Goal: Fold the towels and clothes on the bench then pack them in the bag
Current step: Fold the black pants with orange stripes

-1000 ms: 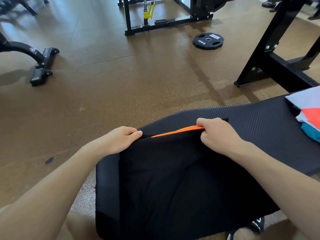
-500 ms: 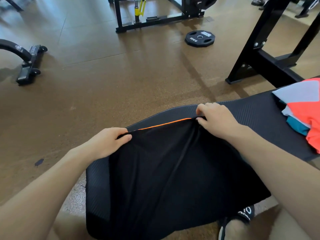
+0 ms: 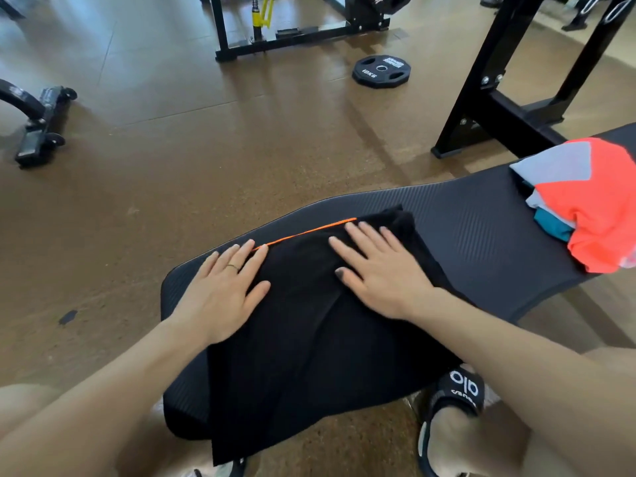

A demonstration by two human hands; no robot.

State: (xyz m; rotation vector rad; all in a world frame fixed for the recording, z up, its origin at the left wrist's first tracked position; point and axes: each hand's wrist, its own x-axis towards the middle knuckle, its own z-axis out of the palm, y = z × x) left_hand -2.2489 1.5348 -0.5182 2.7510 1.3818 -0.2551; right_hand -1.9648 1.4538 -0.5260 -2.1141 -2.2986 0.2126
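Note:
A black garment [image 3: 309,342] with a thin orange trim along its far edge lies spread across the near end of the black padded bench [image 3: 471,235], its near edge hanging over the bench side. My left hand [image 3: 223,290] rests flat on the garment's left part, fingers spread. My right hand [image 3: 382,270] lies flat on its right part, palm down. Farther right on the bench sits a pile of clothes [image 3: 585,201] in orange, grey and teal. No bag is in view.
A black rack frame [image 3: 488,108] stands behind the bench on the right. On the brown floor lie a 10 kg weight plate [image 3: 380,71], another machine base [image 3: 292,32] at the back, and a wheeled bench foot [image 3: 41,122] at left. My sandalled foot [image 3: 451,414] is under the bench.
Both hands let go of the garment's far edge, which they held pinched, and now lie flat and open on top of it. The garment rests lower on the bench.

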